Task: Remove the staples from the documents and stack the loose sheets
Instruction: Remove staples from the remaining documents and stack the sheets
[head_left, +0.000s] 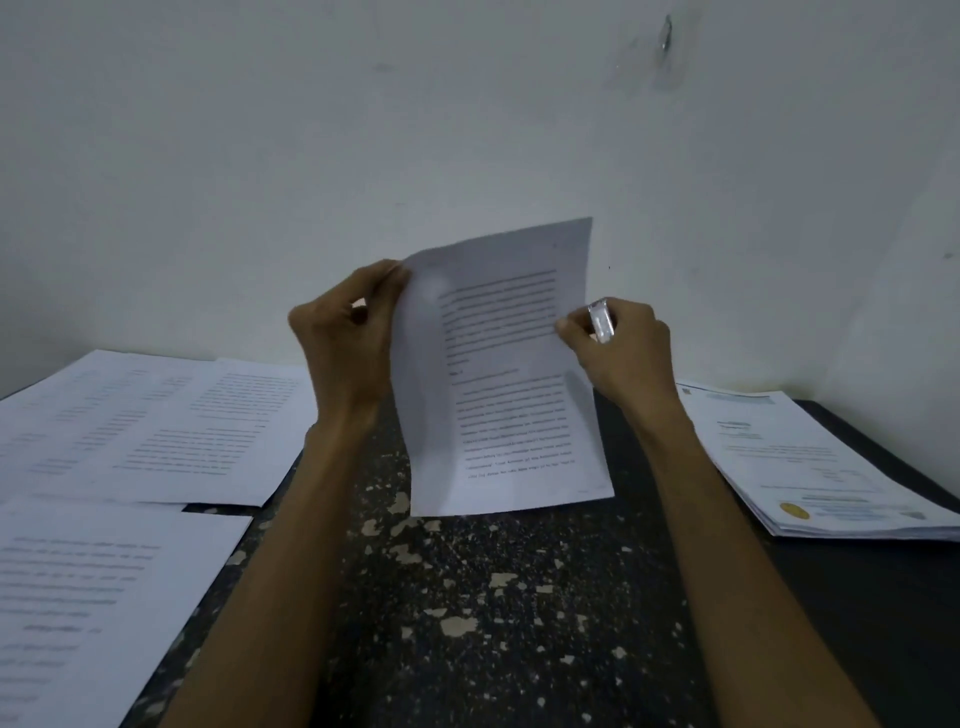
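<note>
A printed document (504, 374) stands nearly upright above the dark table, its lower edge close to the surface. My left hand (345, 332) pinches its upper left edge. My right hand (621, 345) pinches its right edge with thumb and fingers, and a small shiny metal tool (601, 321), likely a staple remover, sits in the same hand. No staple is visible on the page. Loose printed sheets (150, 421) lie spread at the left, with another sheet (98, 597) nearer me.
The dark speckled table (498, 597) meets a white wall at the back. A thick stack of stapled documents (810, 462) with a yellow seal on the cover lies at the right, near the table's right edge.
</note>
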